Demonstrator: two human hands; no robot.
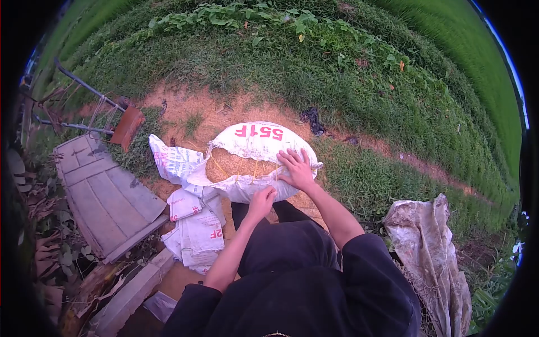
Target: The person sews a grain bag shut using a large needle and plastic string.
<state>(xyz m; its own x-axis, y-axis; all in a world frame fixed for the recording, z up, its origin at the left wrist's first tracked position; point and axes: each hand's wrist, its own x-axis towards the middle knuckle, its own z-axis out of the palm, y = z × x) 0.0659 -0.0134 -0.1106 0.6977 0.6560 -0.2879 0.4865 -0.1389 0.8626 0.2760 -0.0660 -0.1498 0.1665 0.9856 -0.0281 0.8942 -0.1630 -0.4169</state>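
Note:
A white sack (250, 135) with red "551F" lettering lies in front of me, filled with tan grain or husk (233, 164) that shows through its long opening. Strands of yellow twine (255, 168) cross this gap from one edge to the other. On the right end of the sack my right hand (296, 170) rests with its fingers spread. My left hand (261, 203) is closed at the near side of the sack, below the opening; what its fingers pinch is hidden.
Folded printed sacks (193, 224) lie at the left, near a grey wooden panel (112, 191). A metal-framed tool with a brown block (128, 128) stands beyond the panel. Crumpled dirty sheeting (426, 247) sits at right. Black scraps (313, 121) lie on the grain-strewn ground; grass rises behind.

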